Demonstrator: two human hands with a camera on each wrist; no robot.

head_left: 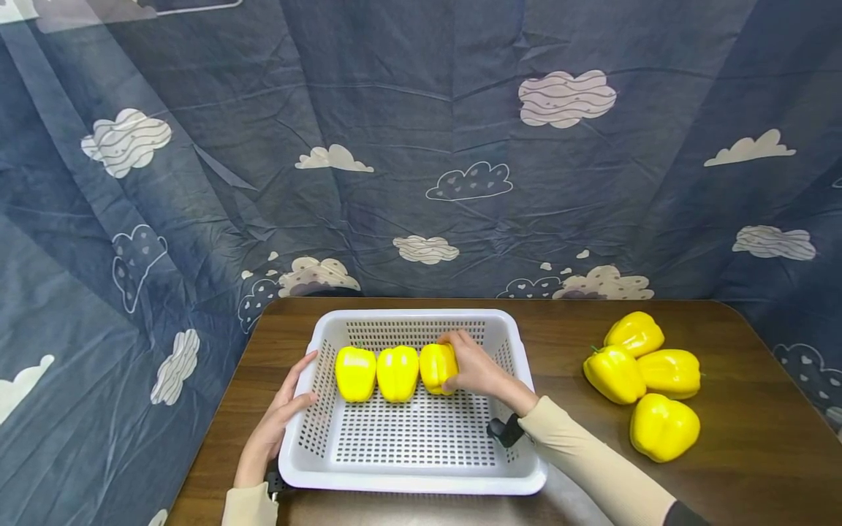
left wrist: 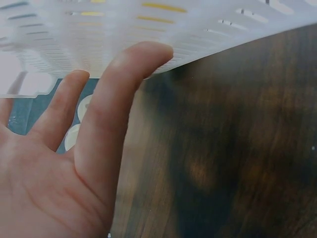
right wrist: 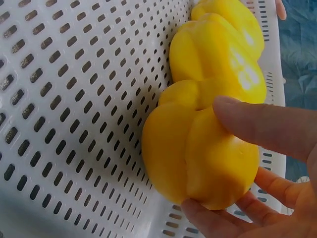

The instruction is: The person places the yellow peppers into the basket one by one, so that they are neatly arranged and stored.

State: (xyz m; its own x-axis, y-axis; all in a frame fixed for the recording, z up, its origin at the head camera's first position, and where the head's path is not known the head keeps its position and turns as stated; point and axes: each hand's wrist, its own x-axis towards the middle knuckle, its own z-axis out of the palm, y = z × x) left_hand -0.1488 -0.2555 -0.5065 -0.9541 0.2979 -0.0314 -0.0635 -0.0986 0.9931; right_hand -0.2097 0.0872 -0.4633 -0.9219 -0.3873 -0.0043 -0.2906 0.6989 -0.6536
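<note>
Inside a white perforated plastic basket (head_left: 414, 481), three yellow bell peppers stand in a row. My right hand (head_left: 475, 365) holds the rightmost bell pepper (head_left: 433, 369), thumb on one side and fingers on the other. In the right wrist view this pepper (right wrist: 198, 153) sits against its neighbour, low in the basket. To its left are the middle bell pepper (head_left: 397, 374) and the left bell pepper (head_left: 356, 375). My left hand (head_left: 272, 424) is at the basket's left side, fingers extended. Seen from the left wrist, its fingertips touch or nearly touch the slotted outer wall (left wrist: 114, 29).
On the right part of the brown wooden table (head_left: 566, 343) lies a group of several more yellow bell peppers (head_left: 669, 372), one of them (head_left: 664, 427) nearer the front. Behind the table hangs a dark blue cloth (head_left: 395, 146) with cloud prints.
</note>
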